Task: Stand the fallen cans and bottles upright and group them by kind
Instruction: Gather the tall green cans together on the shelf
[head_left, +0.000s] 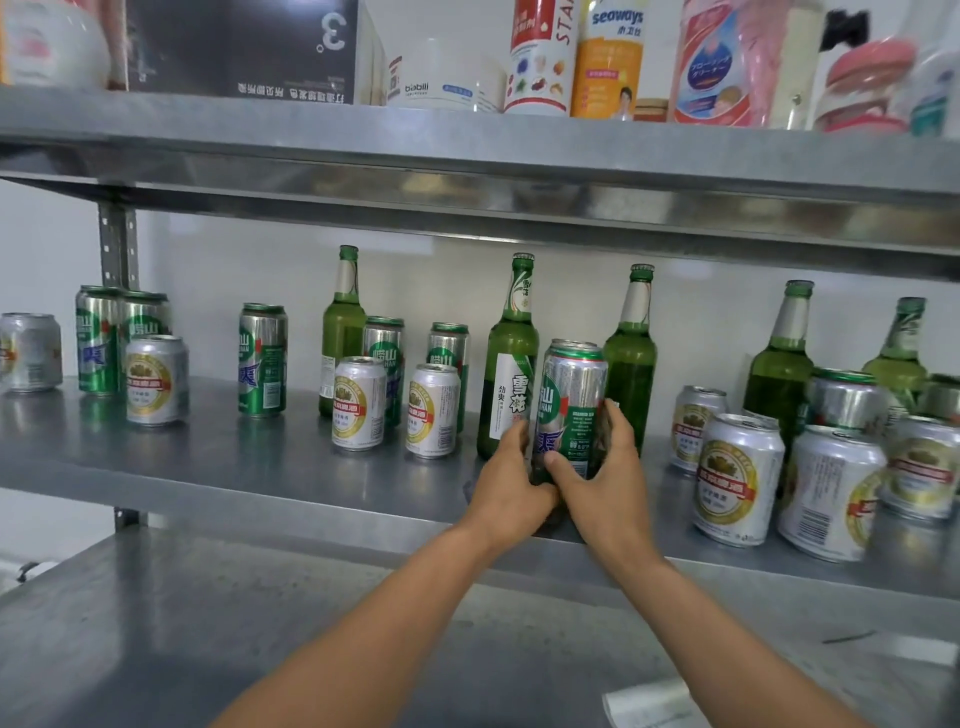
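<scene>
At the front edge of the steel middle shelf (218, 467), left hand (511, 480) and right hand (605, 467) clasp one tall green-and-silver beer can (571, 400), upright between two green glass bottles (506, 364), nearer the right hand.

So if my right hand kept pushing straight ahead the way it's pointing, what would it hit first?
Probably the green bottle standing just behind the tall can that your right hand is gripping. Its fingers already reach toward the bottle's base, though the gap between them is hard to judge.
</scene>
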